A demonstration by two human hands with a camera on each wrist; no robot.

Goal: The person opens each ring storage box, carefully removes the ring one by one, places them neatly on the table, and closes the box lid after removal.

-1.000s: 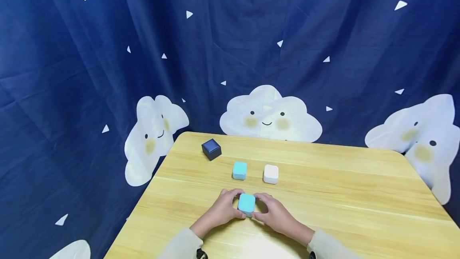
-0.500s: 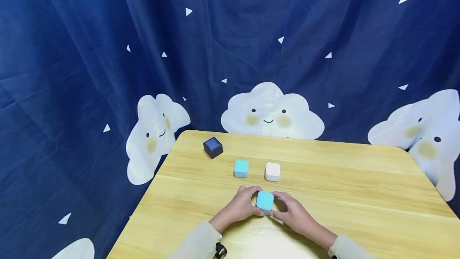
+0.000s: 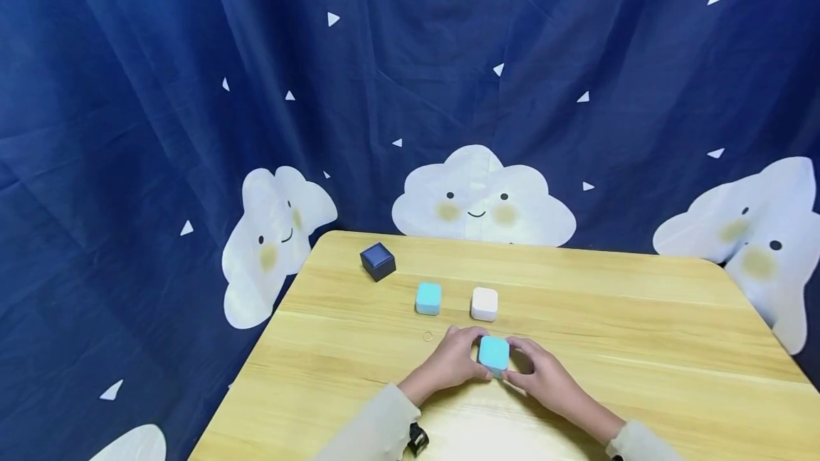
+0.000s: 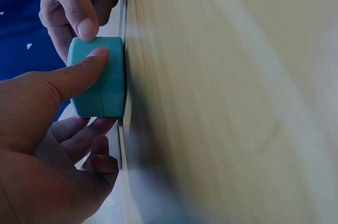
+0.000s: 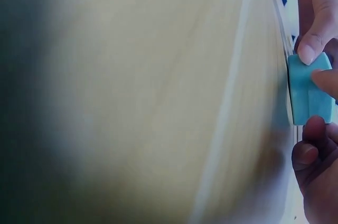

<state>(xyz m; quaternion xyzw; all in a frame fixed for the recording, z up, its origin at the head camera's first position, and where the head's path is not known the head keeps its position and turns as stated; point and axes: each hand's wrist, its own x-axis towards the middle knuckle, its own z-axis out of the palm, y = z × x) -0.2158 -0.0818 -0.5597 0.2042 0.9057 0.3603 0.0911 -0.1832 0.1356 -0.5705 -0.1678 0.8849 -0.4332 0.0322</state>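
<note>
A small turquoise box (image 3: 494, 355) with rounded corners sits at the tabletop between both hands. My left hand (image 3: 453, 359) holds its left side, thumb on the near face and fingers toward the back. From the right, my right hand (image 3: 541, 373) grips it in the same way. A thin seam shows on the turquoise box (image 4: 108, 94) in the left wrist view, and the lid looks closed. Just left of my left fingers a small thin ring (image 3: 427, 336) lies on the wood. What the box contains is hidden.
Behind the hands stand a second turquoise box (image 3: 428, 299) and a white box (image 3: 484, 304), side by side. A dark blue box (image 3: 378, 262) is farther back on the left. The wooden table (image 3: 608, 319) ends at a navy curtain (image 3: 410, 77).
Both hands have slid to the right along the table with the turquoise box between them. The small ring, hidden from view before, now shows left of the left hand.
</note>
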